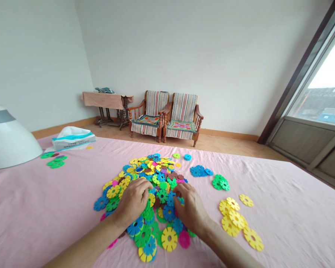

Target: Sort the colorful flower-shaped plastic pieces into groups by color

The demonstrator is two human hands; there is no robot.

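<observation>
A large heap of notched plastic discs [162, 196] in blue, green, yellow, pink, purple and brown lies on the pink cloth. Over its left side is my left hand [135, 197], fingers bent down onto the discs, with a gap between thumb and forefinger. My right hand [190, 204] rests at the heap's right side, its thumb apart from its curved fingers, near a blue disc [169, 212]. Some fingertips are hidden among the discs. I see no disc lifted by either hand. Closest to me lie a yellow disc [169, 239] and a pink disc [184, 239].
Sorted to the right are yellow discs [231, 226], green discs [220, 182] and blue discs [198, 171]. A few green discs [56, 162] lie far left, by a tissue box [74, 140] and a white rounded appliance [11, 143]. Two wooden armchairs [181, 128] stand beyond the table.
</observation>
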